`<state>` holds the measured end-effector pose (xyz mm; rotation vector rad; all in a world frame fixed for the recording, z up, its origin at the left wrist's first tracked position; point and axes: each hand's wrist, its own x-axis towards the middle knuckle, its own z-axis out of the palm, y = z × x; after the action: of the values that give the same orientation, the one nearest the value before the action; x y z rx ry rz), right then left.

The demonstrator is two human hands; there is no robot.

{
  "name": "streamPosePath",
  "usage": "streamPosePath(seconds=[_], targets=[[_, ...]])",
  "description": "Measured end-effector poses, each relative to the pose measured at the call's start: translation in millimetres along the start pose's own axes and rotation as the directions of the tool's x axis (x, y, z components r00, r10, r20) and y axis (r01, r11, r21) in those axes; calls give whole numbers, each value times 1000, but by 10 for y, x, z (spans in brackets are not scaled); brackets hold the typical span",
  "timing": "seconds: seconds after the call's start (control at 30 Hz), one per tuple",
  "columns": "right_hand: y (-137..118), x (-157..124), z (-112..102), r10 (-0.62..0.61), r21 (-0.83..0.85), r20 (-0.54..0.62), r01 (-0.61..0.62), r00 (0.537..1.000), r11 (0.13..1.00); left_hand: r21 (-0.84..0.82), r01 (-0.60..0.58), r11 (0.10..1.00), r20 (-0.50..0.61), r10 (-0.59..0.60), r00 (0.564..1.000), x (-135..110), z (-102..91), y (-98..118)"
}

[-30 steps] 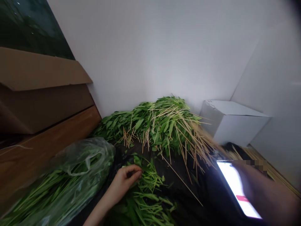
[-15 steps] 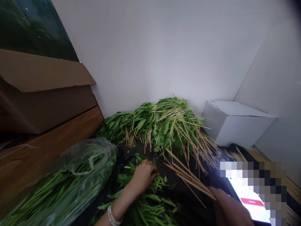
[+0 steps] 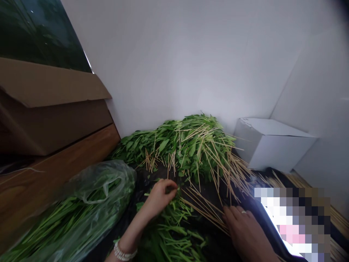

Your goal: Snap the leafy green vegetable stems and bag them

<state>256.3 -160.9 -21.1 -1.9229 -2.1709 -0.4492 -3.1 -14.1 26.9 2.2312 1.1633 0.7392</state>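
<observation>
Skewers (image 3: 203,210) gripped in right hand (image 3: 243,230); left hand (image 3: 159,197) pinches loose greens (image 3: 170,233). Skewered heap (image 3: 191,143) at twelve o'clock; bagged greens (image 3: 87,209) at nine unskewered.

I log the background only. Open brown cardboard box (image 3: 54,109) far left, flap up, sitting on wooden ledge (image 3: 71,160). Dark green panel (image 3: 35,32) above box, top left corner. Clear plastic bag (image 3: 89,193) of long green stems lying near left, below ledge. Big heap of skewered leafy greens (image 3: 185,142) at back against white wall (image 3: 177,54). White box (image 3: 269,142) just right of heap, in corner. Black sheet (image 3: 141,174) under everything. Lit screen (image 3: 291,222) lower right, pixelated, I can't read it.
</observation>
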Motion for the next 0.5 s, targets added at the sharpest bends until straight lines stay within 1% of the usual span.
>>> streamPosePath(seconds=[0.03, 0.1, 0.17, 0.2, 0.27, 0.33, 0.37, 0.43, 0.5], targets=[[8, 18, -32, 5, -12, -46, -6, 999, 1000, -100, 11, 995, -68, -18, 998, 20, -47, 4], [12, 53, -66, 24, 3, -117, -24, 993, 1000, -303, 13, 953, -183, -71, 980, 50, -111, 11], [-4, 90, -59, 40, 34, -152, -35, 988, 999, -491, 7, 871, -226, -135, 965, 55, -114, 0], [-17, 109, -46, 35, 39, -159, -29, 987, 999, -575, 12, 818, -224, -171, 959, 49, -93, -16], [-51, 153, -16, -6, 29, -169, 11, 986, 1000, -712, 50, 701, -184, -254, 950, 24, -15, -68], [-91, 205, 3, -64, 0, -169, 65, 984, 998, -799, 97, 594, -131, -329, 935, -2, 79, -131], [-113, 235, 5, -92, -13, -162, 91, 983, 996, -824, 114, 554, -110, -355, 928, -13, 122, -160], [-169, 308, -3, -120, -34, -136, 117, 983, 993, -852, 140, 505, -73, -379, 923, -24, 184, -202], [-253, 404, -23, -123, -36, -115, 120, 986, 992, -864, 155, 479, -46, -382, 923, -26, 216, -214]])
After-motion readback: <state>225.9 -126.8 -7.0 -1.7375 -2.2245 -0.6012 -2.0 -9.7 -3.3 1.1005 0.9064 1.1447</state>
